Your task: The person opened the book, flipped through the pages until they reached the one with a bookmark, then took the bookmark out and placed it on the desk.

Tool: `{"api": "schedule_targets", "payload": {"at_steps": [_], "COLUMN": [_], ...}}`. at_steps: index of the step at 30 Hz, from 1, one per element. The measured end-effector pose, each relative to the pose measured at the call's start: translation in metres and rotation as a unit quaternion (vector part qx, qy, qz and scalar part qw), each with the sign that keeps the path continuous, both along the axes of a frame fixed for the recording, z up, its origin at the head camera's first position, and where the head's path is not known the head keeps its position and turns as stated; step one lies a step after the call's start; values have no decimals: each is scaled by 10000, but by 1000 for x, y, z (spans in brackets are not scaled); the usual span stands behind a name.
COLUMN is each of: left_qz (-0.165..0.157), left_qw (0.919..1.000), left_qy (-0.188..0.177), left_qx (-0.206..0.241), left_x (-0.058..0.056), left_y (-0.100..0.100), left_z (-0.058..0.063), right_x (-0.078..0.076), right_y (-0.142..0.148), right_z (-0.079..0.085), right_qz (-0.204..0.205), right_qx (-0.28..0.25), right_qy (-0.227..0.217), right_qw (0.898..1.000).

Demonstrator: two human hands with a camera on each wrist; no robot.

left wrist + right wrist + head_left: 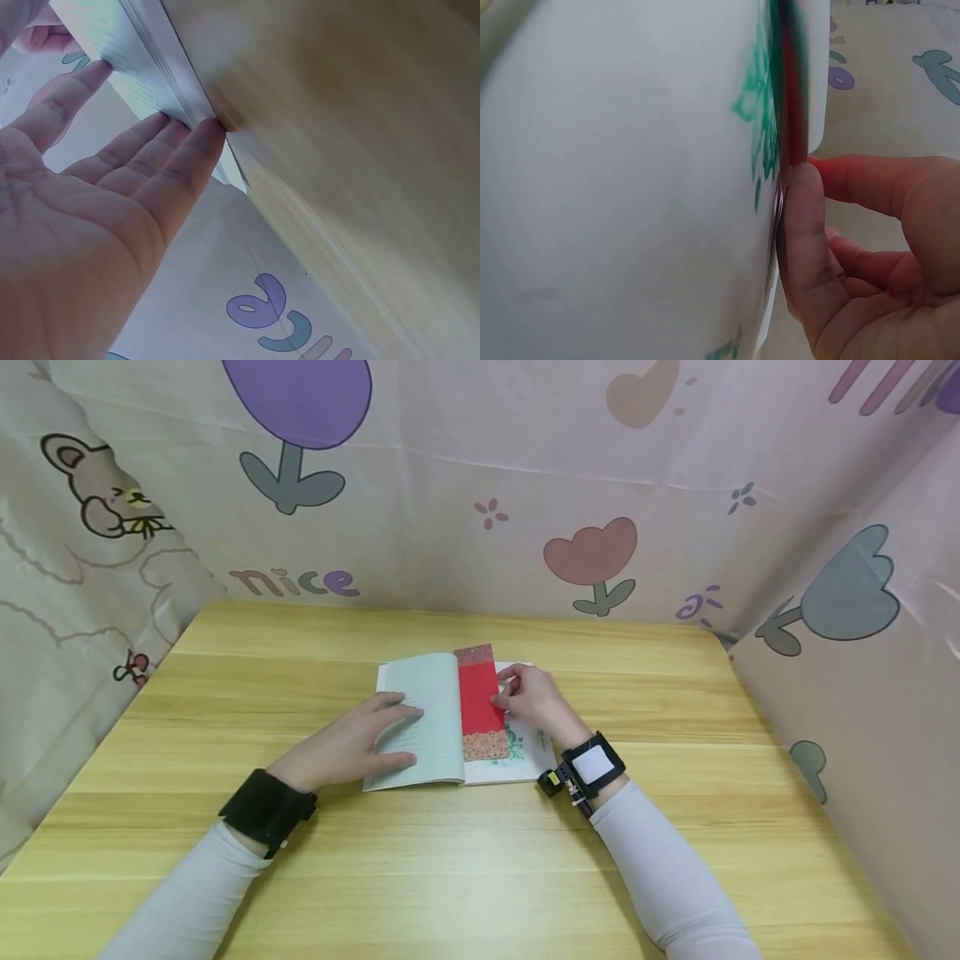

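An open book lies on the table, with a pale green left page and a white right page that bears green floral print. A slim red envelope with a gold patterned lower end lies over the right page beside the fold. My left hand rests on the left page with its fingers spread. In the left wrist view its fingertips touch the book near its edge. Thumb and forefinger of my right hand pinch the envelope's right edge. The right wrist view shows this right hand side-on at the red edge.
The wooden table extends around the book on all sides. A printed cloth with flowers and a bear hangs behind it and along both sides. A strapped device sits on the right wrist and a black band on the left.
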State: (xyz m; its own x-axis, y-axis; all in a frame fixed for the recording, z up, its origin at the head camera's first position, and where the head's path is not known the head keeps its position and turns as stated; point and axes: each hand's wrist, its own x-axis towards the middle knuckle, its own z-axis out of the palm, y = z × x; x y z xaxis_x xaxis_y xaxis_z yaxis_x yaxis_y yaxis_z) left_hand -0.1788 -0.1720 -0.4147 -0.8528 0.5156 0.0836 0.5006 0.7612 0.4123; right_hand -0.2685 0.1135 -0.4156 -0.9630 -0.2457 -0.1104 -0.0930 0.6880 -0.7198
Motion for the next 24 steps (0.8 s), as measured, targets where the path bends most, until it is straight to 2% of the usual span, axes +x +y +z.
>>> {"api": "schedule_targets", "payload": {"at_steps": [5,14,24], "left_qz": [2,-18,-30], "left_qw": [10000,10000,9999], "left_qy": [-11,1,-34], "left_qx": [-17,-26,-100], "left_x": [0,-2,0], "left_y": [0,0,-1], "left_z": [0,-1,-1], "right_x": [-1,0,-7], "right_y": [1,6,34], "right_z": [-1,3,13], "right_qz": [-19,152,169], "right_qx": [-121,-679,-1377], "right_qy": [42,38,-70], "right_qw": [9999,9976,9903]}}
